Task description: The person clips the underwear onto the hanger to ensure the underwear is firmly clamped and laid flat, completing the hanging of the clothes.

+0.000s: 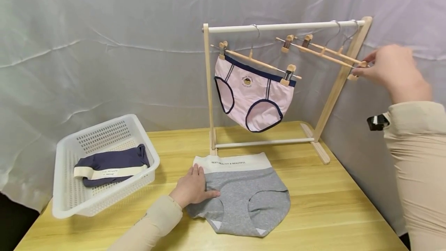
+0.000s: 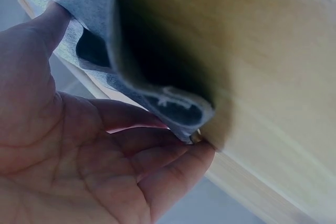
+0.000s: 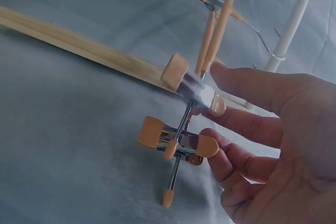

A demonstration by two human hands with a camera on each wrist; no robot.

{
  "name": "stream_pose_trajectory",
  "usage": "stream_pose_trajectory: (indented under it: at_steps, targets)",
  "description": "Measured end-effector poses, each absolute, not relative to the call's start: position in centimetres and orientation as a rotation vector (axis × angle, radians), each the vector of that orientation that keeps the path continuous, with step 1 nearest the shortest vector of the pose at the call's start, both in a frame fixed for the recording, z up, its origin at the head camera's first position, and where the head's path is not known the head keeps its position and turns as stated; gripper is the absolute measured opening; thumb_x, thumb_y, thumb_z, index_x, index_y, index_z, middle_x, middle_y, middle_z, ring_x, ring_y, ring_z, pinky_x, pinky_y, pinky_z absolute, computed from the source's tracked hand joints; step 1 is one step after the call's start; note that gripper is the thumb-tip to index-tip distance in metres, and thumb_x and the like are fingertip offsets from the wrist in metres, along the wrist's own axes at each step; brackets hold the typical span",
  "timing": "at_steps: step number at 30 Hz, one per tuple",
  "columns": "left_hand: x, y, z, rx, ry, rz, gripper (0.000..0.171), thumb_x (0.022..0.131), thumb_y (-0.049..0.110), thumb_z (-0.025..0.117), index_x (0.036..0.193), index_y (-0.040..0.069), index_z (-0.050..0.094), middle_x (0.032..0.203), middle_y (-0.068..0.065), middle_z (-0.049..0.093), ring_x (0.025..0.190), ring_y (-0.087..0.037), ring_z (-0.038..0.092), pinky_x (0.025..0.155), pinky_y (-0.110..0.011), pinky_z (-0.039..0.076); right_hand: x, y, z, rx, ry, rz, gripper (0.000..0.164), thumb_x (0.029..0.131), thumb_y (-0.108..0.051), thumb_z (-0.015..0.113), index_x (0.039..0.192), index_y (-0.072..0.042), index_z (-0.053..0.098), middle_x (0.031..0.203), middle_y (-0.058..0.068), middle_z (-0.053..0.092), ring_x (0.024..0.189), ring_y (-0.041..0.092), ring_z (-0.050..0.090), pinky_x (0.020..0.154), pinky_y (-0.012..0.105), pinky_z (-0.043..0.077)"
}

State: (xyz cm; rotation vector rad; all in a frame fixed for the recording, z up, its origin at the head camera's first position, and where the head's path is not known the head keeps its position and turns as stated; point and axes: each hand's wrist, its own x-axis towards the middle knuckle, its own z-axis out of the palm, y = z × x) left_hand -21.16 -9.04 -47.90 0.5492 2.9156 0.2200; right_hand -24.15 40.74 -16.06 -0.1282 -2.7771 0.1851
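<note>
Grey panties (image 1: 237, 185) with a white lettered waistband lie flat on the table. My left hand (image 1: 191, 189) rests at their left side, thumb on the fabric and fingers extended along the edge; the left wrist view shows the fingertips at the folded cloth (image 2: 178, 108). At the rack's right end, my right hand (image 1: 397, 69) pinches the near end of a wooden clip hanger (image 3: 223, 24), beside its clip (image 3: 176, 72). A second clip hanger (image 1: 348, 56) hangs close behind it. Pink panties (image 1: 240, 100) with navy trim hang from another hanger (image 1: 259, 62), clipped at both sides.
A small rack (image 1: 209, 88) with a white top rail (image 1: 296, 26) stands at the back of the wooden table (image 1: 331, 212). On the left, a white basket (image 1: 155, 162) contains folded navy fabric (image 1: 115, 158) with a cream band. A grey curtain (image 1: 104, 61) hangs behind.
</note>
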Motion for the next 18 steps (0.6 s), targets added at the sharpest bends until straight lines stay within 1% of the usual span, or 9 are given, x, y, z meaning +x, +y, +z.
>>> stream_pose_trajectory:
  at_steps: [1,2,6,8,9,11,15,16,18]
  targets:
    - [-21.1,-9.0,-47.9,0.551,2.917,0.220,0.115,0.092,0.074,0.070,0.155,-0.017,0.040,0.164,-0.037,0.038,0.154,-0.050,0.042,0.114,-0.057,0.051,-24.2,40.7,-16.2,-0.114,-2.775,0.182,0.049,0.099,-0.032,0.070,0.121,0.012,0.068,0.102,0.036,0.071,0.113,0.061,0.052,0.109,0.073,0.026]
    - [-21.1,-9.0,-47.9,0.554,2.918,0.221,0.115,0.092,0.074,0.070,0.155,-0.017,0.040,0.164,-0.038,0.038,0.154,-0.050,0.042,0.114,-0.057,0.051,-24.2,40.7,-16.3,-0.115,-2.774,0.181,0.049,0.099,-0.032,0.070,0.121,0.012,0.069,0.103,0.037,0.071,0.114,0.062,0.051,0.107,0.074,0.026]
    - [-20.9,-9.0,-47.9,0.560,2.927,0.219,0.114,0.092,0.073,0.070,0.155,-0.017,0.040,0.164,-0.038,0.039,0.153,-0.050,0.043,0.112,-0.057,0.053,-24.1,40.1,-16.6,-0.158,-2.784,0.198,0.054,0.101,-0.041,0.069,0.124,0.008,0.068,0.122,0.042,0.061,0.127,0.072,0.038,0.107,0.081,0.025]
    - [-20.8,-9.0,-47.8,0.559,2.925,0.211,0.114,0.092,0.073,0.069,0.155,-0.017,0.040,0.164,-0.037,0.039,0.153,-0.050,0.043,0.111,-0.057,0.054,-23.9,39.6,-16.7,-0.162,-2.779,0.206,0.053,0.101,-0.042,0.069,0.124,0.005,0.068,0.128,0.043,0.057,0.130,0.075,0.032,0.104,0.083,0.026]
    - [-20.8,-9.0,-47.7,0.558,2.924,0.208,0.113,0.092,0.073,0.069,0.155,-0.017,0.040,0.164,-0.037,0.039,0.153,-0.050,0.043,0.111,-0.057,0.054,-23.9,39.3,-16.7,-0.151,-2.775,0.204,0.052,0.101,-0.042,0.069,0.123,0.005,0.069,0.128,0.043,0.057,0.129,0.075,0.031,0.103,0.083,0.025]
    - [-20.7,-9.0,-47.6,0.555,2.923,0.203,0.113,0.093,0.073,0.069,0.155,-0.017,0.040,0.164,-0.037,0.039,0.153,-0.050,0.043,0.110,-0.057,0.054,-23.9,38.9,-16.7,-0.118,-2.767,0.195,0.048,0.101,-0.041,0.069,0.120,0.003,0.069,0.126,0.042,0.058,0.127,0.072,0.034,0.101,0.080,0.026]
    - [-20.7,-8.9,-47.6,0.541,2.909,0.200,0.113,0.093,0.073,0.068,0.156,-0.017,0.039,0.165,-0.037,0.038,0.154,-0.050,0.041,0.112,-0.057,0.053,-23.7,38.1,-16.7,-0.057,-2.772,0.166,0.043,0.101,-0.040,0.070,0.113,0.002,0.069,0.114,0.038,0.066,0.115,0.065,0.048,0.099,0.075,0.029]
    - [-20.7,-8.9,-47.5,0.541,2.907,0.198,0.112,0.093,0.073,0.068,0.156,-0.017,0.039,0.165,-0.037,0.038,0.154,-0.050,0.041,0.112,-0.057,0.053,-23.7,37.9,-16.7,-0.047,-2.773,0.159,0.043,0.101,-0.040,0.070,0.111,0.002,0.070,0.110,0.036,0.068,0.110,0.062,0.052,0.097,0.073,0.032]
    - [-20.7,-8.9,-47.6,0.538,2.901,0.192,0.112,0.094,0.073,0.067,0.156,-0.016,0.039,0.166,-0.037,0.037,0.155,-0.050,0.040,0.113,-0.057,0.053,-23.6,37.7,-16.7,-0.025,-2.772,0.144,0.041,0.100,-0.041,0.072,0.107,-0.001,0.071,0.100,0.030,0.072,0.097,0.054,0.060,0.087,0.066,0.040]
